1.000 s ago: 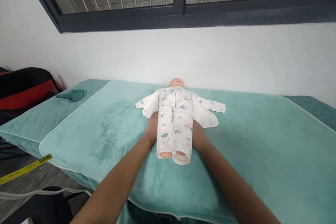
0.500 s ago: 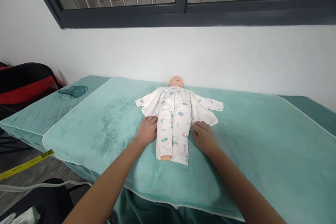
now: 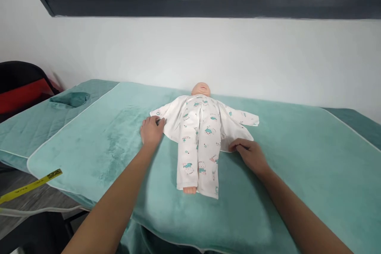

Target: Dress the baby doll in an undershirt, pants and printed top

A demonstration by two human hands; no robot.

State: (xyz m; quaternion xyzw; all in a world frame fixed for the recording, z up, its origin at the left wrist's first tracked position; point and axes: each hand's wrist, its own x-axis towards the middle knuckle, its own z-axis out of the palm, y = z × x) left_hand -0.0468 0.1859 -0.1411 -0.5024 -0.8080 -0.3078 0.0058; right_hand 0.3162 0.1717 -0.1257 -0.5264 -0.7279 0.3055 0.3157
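A baby doll [image 3: 201, 89] lies face up, its head toward the wall. Over its upper body an open white printed baby shirt [image 3: 235, 127] is spread, sleeves out to both sides. Matching baby trousers [image 3: 187, 158] cover the legs, and one foot shows at the left cuff. My left hand [image 3: 152, 130] is at the left sleeve and side flap, fingers curled and closed on the shirt's edge; the fingertips are partly hidden. With fingers pinched together, my right hand [image 3: 248, 152] holds the lower hem of the right flap.
A green plush mat [image 3: 104, 139] covers the padded table, which has a face hole [image 3: 71, 99] at left. Behind stands a white wall [image 3: 190, 51] under a dark window frame [image 3: 133, 2]. A red and black chair [image 3: 24, 91] and yellow tape [image 3: 32, 186] are at left.
My left hand has moved up and left from beside the trousers to the left sleeve. My right hand has shifted right along the shirt hem. The view has tilted slightly down.
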